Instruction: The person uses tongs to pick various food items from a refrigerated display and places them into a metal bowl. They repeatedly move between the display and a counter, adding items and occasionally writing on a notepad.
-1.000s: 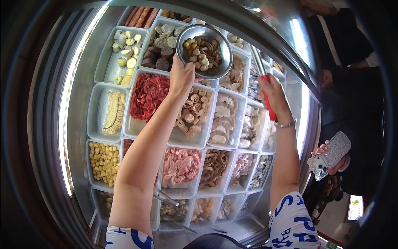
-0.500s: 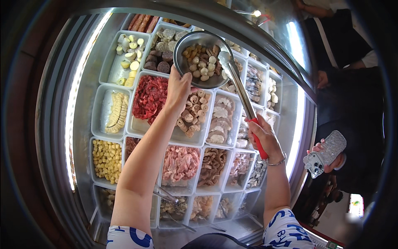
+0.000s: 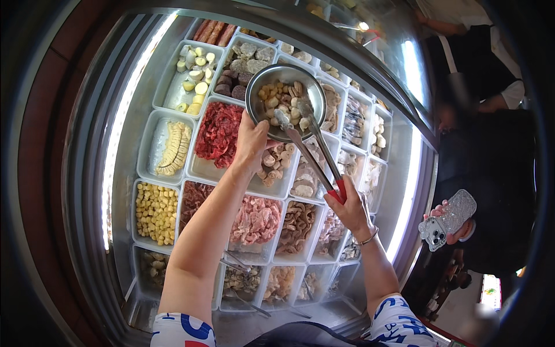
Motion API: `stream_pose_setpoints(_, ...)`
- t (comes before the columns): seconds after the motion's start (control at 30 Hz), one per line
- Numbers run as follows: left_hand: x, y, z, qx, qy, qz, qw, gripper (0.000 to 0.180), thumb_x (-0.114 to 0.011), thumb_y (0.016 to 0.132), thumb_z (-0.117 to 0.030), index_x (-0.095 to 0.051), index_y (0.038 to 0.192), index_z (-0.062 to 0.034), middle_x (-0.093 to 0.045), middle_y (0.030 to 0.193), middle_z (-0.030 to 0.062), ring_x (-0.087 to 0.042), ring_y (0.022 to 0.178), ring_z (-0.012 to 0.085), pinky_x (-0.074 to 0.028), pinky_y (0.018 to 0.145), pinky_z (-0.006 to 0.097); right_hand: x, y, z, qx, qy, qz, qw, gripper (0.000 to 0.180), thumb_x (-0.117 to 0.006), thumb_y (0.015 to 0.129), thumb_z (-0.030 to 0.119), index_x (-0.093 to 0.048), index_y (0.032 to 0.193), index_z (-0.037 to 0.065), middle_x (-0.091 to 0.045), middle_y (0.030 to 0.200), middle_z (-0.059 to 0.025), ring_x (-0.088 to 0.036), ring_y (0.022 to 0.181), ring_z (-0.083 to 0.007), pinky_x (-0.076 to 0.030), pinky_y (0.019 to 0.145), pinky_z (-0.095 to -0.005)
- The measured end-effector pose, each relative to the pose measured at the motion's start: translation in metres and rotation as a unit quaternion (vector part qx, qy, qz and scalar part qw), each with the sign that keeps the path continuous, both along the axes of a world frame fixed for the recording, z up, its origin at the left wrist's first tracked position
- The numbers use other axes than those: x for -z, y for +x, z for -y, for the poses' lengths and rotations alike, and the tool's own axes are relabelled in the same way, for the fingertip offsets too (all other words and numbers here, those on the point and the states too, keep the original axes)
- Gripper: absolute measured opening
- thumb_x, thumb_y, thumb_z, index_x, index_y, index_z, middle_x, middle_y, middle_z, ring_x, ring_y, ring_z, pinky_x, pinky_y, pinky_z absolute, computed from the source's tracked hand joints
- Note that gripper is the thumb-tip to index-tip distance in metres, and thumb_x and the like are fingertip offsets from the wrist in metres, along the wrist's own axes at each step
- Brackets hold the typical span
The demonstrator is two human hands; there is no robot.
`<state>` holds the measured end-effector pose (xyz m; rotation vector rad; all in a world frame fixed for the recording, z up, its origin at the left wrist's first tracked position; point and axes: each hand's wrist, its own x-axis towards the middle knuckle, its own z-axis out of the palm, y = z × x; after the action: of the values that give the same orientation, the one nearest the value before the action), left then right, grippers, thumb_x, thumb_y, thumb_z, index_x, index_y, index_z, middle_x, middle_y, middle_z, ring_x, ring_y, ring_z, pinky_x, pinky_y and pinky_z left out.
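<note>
My left hand (image 3: 252, 141) grips the near left rim of a steel bowl (image 3: 284, 72), held above the food tubs. Inside the bowl lie small pale round pieces (image 3: 270, 92) and some brownish ones. My right hand (image 3: 351, 209) is closed round the red handles of metal tongs (image 3: 317, 159). The tongs are spread, with both tips down among the pieces in the bowl. Below my left wrist is a tub of red sliced meat (image 3: 218, 132). Pale rolled pieces (image 3: 278, 162) sit in the same large tub, partly hidden by my arm.
Rows of white tubs hold yellow chunks (image 3: 156, 214), pink meat (image 3: 255, 218) and brown strips (image 3: 296, 226). A metal frame (image 3: 370, 61) crosses the far side of the case. Beyond the right edge, another person's hand holds a glittery phone (image 3: 454, 211).
The tongs have spread apart, and their tips have gone from the bowl's right side down among its pieces. My right hand has moved left and nearer to me. The bowl appears slightly lower in view.
</note>
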<state>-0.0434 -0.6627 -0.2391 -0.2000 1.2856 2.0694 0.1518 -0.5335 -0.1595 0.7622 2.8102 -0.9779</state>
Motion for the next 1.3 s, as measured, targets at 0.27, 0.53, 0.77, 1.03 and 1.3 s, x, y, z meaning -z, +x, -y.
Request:
stream_pose_setpoints(0.27, -0.016, 0.004, 0.014, -0.018, -0.037, 0.019, 0.999, 0.034, -0.037, 0.082, -0.003, -0.031, 0.115, -0.0073, -0.051, 0.098, 0.0127, -0.060, 0.071, 0.0180, -0.055, 0.055, 0.028, 0.004, 0.006, 0.014, -0.033, 0.069, 0.019, 0.997, 0.061, -0.066, 0.069, 0.034, -0.038, 0.111, -0.001, -0.042, 0.057, -0.0076, -0.044, 0.047, -0.0191, -0.039, 0.046, -0.0310)
stream_pose_setpoints(0.53, -0.021, -0.002, 0.040, 0.009, 0.025, 0.033, 0.999, 0.034, -0.036, 0.082, -0.002, -0.031, 0.116, -0.0058, -0.052, 0.099, 0.0139, -0.061, 0.074, 0.0197, -0.056, 0.054, 0.028, 0.000, 0.020, 0.015, -0.079, 0.077, 0.024, 0.994, 0.068, -0.069, 0.065, 0.034, -0.037, 0.113, -0.002, -0.049, 0.069, -0.0100, -0.051, 0.058, -0.0217, -0.043, 0.053, -0.0320)
stream_pose_setpoints(0.77, -0.034, -0.010, 0.052, 0.072, -0.056, -0.005, 0.996, 0.031, -0.036, 0.081, -0.001, -0.034, 0.112, -0.0038, -0.052, 0.099, 0.0130, -0.061, 0.076, 0.0196, -0.056, 0.062, 0.029, -0.030, 0.004, 0.002, -0.171, 0.241, 0.039, 0.954, 0.064, -0.070, 0.062, 0.026, -0.040, 0.114, 0.004, -0.054, 0.084, -0.0143, -0.057, 0.072, -0.0290, -0.049, 0.057, -0.0350)
stream_pose_setpoints(1.03, -0.035, -0.008, 0.073, 0.001, -0.052, 0.046, 0.998, 0.038, -0.036, 0.080, 0.000, -0.031, 0.117, -0.0043, -0.053, 0.098, 0.0150, -0.061, 0.071, 0.0203, -0.056, 0.059, 0.030, -0.034, 0.031, 0.007, -0.183, 0.298, 0.016, 0.937, 0.066, -0.070, 0.056, 0.021, -0.042, 0.115, 0.008, -0.052, 0.076, -0.0092, -0.055, 0.063, -0.0253, -0.046, 0.052, -0.0339)
stream_pose_setpoints(1.3, -0.053, 0.017, 0.102, -0.032, -0.006, 0.035, 0.999, 0.046, -0.033, 0.081, 0.002, -0.022, 0.124, -0.0065, -0.051, 0.101, 0.0185, -0.062, 0.074, 0.0237, -0.057, 0.060, 0.032, -0.042, 0.087, 0.047, -0.128, 0.146, 0.010, 0.981, 0.060, -0.069, 0.059, 0.020, -0.045, 0.112, 0.005, -0.058, 0.085, -0.0132, -0.058, 0.067, -0.0269, -0.048, 0.056, -0.0322)
